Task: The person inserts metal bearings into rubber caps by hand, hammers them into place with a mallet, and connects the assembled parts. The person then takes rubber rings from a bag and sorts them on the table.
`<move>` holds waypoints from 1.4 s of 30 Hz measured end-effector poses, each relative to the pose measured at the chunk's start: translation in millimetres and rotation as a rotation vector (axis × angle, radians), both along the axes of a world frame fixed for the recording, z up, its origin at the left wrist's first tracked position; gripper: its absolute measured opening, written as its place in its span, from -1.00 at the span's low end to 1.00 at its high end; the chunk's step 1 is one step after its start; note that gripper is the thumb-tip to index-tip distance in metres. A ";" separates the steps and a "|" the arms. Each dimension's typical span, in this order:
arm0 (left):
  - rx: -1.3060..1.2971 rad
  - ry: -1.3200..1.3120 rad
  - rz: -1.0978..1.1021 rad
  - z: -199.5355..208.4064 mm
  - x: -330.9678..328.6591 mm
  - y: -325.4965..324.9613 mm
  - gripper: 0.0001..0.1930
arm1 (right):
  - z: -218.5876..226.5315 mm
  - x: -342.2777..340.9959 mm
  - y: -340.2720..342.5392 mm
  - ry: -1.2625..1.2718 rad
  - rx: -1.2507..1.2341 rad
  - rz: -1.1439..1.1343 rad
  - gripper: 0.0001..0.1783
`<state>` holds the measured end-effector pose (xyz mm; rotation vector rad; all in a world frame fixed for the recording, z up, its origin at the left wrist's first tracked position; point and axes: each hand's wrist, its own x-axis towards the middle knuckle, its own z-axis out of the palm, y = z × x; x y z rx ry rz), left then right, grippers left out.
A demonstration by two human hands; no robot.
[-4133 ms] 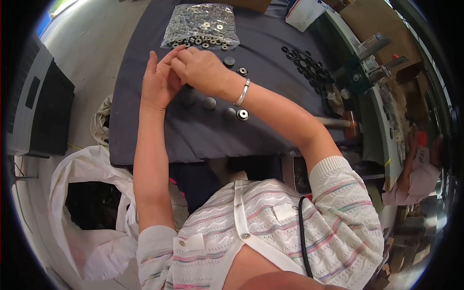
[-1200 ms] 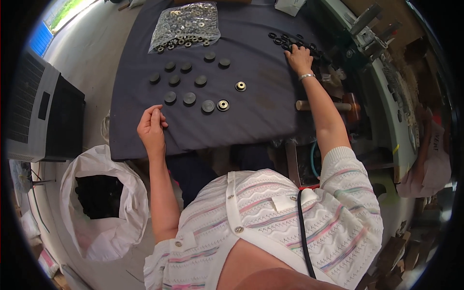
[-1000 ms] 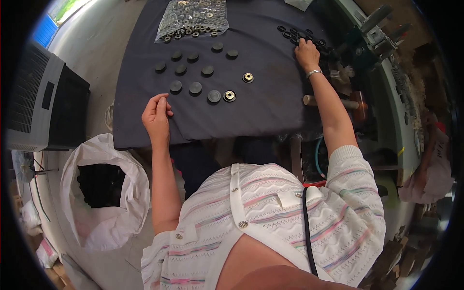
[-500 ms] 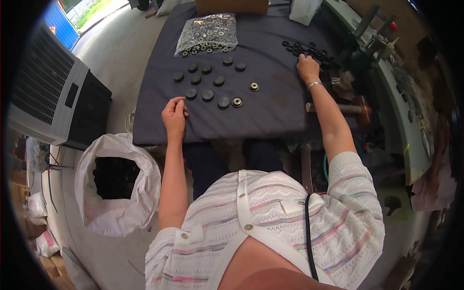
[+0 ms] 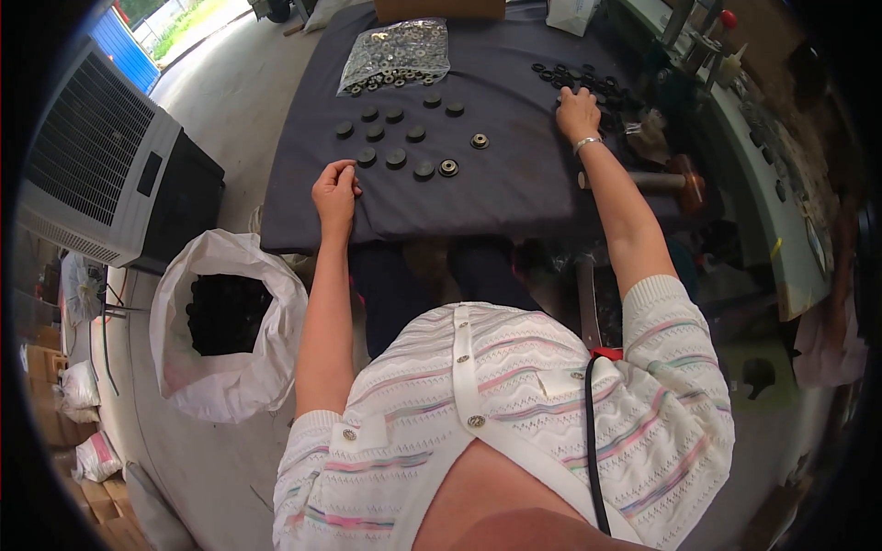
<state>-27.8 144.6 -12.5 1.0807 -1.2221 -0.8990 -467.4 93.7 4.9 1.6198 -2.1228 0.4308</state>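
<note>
My left hand (image 5: 336,193) is at the near left of the cloth-covered table (image 5: 514,197), its fingers bent and pressed together beside a black round disc (image 5: 367,157). What they hold, if anything, is hidden. Several similar discs lie loosely spread on the cloth. To their right are two black round pieces with brass-coloured centres, one nearer (image 5: 448,168) and one farther (image 5: 480,141). At the far right, my right hand (image 5: 579,116) reaches to a scatter of small black rings (image 5: 562,72), its fingertips bent down among them. Its fingers cover whatever they grip.
A clear bag of small metal rings (image 5: 397,55) lies at the far left. A mallet (image 5: 643,180) rests at the right edge, near a green hand press (image 5: 694,46). On the floor, a white sack (image 5: 175,340) holds black pieces, with an air cooler (image 5: 92,156) behind it.
The whole view has shifted, so the table sits higher in the picture. My right hand stays at the rings, its fingers now a little more apart. My left hand keeps its closed pose.
</note>
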 end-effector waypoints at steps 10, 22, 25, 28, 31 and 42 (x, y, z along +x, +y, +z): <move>0.082 0.243 0.010 16.6 -0.6 19.9 -0.87 | -2.8 5.4 -5.0 0.022 0.106 -0.031 -0.78; 0.175 0.474 -0.185 24.8 -44.4 64.3 -0.87 | -12.8 21.4 -2.0 -0.004 -0.006 -0.024 -0.81; 0.222 0.529 -0.266 27.8 -53.6 69.2 -0.86 | -11.7 14.4 3.3 -0.016 -0.034 -0.007 -0.84; 0.306 0.627 -0.379 35.3 -67.5 78.1 -0.85 | -1.3 23.6 13.5 -0.021 -0.125 0.063 -0.92; 0.456 0.717 -0.545 44.4 -87.9 83.6 -0.80 | 18.5 37.5 26.0 -0.031 -0.188 0.126 -0.87; 0.792 1.106 -0.708 34.7 -127.8 93.5 -0.74 | 64.1 203.0 153.5 -0.420 -0.135 1.129 -0.65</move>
